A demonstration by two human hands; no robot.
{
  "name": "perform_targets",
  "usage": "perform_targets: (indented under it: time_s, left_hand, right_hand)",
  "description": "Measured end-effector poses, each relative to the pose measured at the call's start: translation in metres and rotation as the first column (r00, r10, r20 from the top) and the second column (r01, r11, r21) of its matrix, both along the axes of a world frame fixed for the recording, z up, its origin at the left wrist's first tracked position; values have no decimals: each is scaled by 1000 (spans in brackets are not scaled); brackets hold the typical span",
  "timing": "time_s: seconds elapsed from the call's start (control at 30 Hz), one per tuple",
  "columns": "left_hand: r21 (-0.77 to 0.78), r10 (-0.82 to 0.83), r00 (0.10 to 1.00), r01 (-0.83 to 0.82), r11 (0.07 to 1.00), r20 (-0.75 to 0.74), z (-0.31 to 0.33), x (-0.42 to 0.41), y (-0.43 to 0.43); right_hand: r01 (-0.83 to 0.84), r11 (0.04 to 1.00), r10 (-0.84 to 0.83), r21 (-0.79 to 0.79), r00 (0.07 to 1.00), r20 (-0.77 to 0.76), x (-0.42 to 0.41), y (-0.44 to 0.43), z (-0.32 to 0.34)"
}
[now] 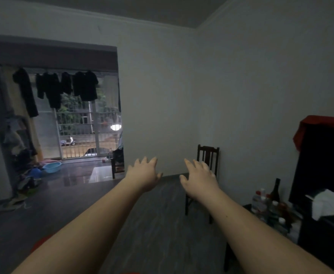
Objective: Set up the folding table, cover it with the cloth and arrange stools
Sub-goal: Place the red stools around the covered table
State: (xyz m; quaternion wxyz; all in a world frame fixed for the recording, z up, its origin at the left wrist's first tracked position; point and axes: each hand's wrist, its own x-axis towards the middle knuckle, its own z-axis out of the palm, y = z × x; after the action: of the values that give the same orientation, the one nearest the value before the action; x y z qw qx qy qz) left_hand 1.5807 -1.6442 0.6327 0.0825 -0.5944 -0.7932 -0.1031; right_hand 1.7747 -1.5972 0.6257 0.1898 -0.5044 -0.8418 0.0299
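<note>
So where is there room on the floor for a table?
The wide bare floor in the middle, between the clutter on the left and the chair. It is crowded on the right by the bottles, and around the basin.

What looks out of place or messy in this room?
Nothing looks spilled or broken. A heap of clothes lies loose on the floor beside the blue basin. A red cloth hangs crooked over the corner of the dark screen, and a white cloth sits crumpled below it.
</note>
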Motion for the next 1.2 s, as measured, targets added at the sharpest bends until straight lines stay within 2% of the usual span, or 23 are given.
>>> perform_targets:
  time_s: [0.23, 0.43, 0.63, 0.87, 1.0, 1.2]
  left_hand:
    - [33, 0, 1000, 1, 999, -26, -5, 27, 138]
    - [18, 110, 994, -110, 994, 26, -8, 29, 234]
    - [41, 210, 978, -210, 977, -8, -9, -6, 285]
    - [44, 310, 951, -311, 949, 15, -19, -88, 327]
    - [96, 404, 914, -405, 909, 24, -17, -162, 332]
    - [96, 533, 845, -535, 839, 48, -14, -289, 324]
  right_hand:
    - [13, 1000, -13, 20, 1000, -13, 25, 140, -1]
    - [-83, 997, 83, -12, 997, 4, 32, 254, 2]
    - [-197, 980, 197, -3, 980, 32, -5, 333, 2]
    - [-311, 950, 311, -29, 950, -21, -101, 387, -15]
    - [-406, 914, 405, -3, 914, -12, -189, 412, -17]
    - [-539, 842, 539, 32, 842, -13, -327, 437, -7]
